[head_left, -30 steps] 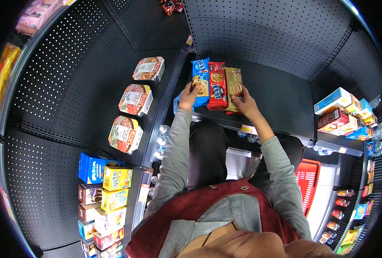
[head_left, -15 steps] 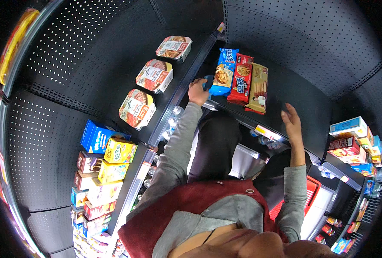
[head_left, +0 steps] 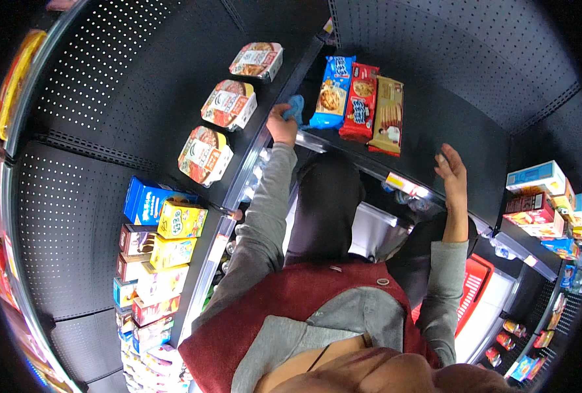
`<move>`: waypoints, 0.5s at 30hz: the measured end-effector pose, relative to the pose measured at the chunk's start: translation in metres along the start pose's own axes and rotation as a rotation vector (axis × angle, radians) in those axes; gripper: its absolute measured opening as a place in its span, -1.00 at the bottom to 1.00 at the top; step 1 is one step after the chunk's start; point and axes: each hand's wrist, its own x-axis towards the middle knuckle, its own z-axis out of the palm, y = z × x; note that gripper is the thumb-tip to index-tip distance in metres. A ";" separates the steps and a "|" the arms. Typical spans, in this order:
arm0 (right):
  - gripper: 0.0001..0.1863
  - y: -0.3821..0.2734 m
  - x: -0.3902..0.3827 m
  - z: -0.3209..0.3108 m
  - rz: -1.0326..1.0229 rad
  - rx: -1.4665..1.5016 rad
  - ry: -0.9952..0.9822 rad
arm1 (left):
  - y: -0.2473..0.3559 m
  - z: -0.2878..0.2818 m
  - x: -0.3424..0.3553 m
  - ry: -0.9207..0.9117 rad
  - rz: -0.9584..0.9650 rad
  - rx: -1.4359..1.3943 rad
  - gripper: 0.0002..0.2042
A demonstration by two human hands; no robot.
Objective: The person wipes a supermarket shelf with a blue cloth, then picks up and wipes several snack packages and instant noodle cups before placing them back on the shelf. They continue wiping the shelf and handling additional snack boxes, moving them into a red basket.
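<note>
In my left hand is a crumpled blue cloth, at the corner where two black shelves meet. Just right of it three snack packs lie side by side on the shelf: a blue cookie pack, a red cookie pack and a gold-beige biscuit pack. My right hand is raised over the front part of that shelf, fingers apart and slightly bent, holding nothing.
Three sealed food trays stand on the left shelf. Nearer to me are stacked snack boxes. More cartons sit on the right. A red basket is low at my right. Perforated panels back the shelves.
My left hand has moved left with the blue cloth, away from the blue cookie pack, and the cloth shows more. My right hand has shifted slightly right, its fingers more bent.
</note>
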 end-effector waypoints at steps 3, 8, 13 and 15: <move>-0.40 -0.002 -0.002 -0.001 0.000 -0.012 -0.010 | 0.016 -0.016 0.010 0.027 -0.088 -0.258 -0.61; -0.44 -0.006 -0.001 0.001 0.011 -0.056 -0.006 | 0.047 -0.032 0.014 -0.027 -0.280 -0.865 -0.62; -0.47 -0.002 0.000 0.001 -0.014 -0.066 -0.022 | 0.037 -0.017 -0.013 -0.216 0.157 0.208 -0.57; -0.47 0.002 0.001 0.000 -0.045 -0.081 -0.015 | 0.030 -0.014 -0.021 -0.224 0.191 0.097 -0.61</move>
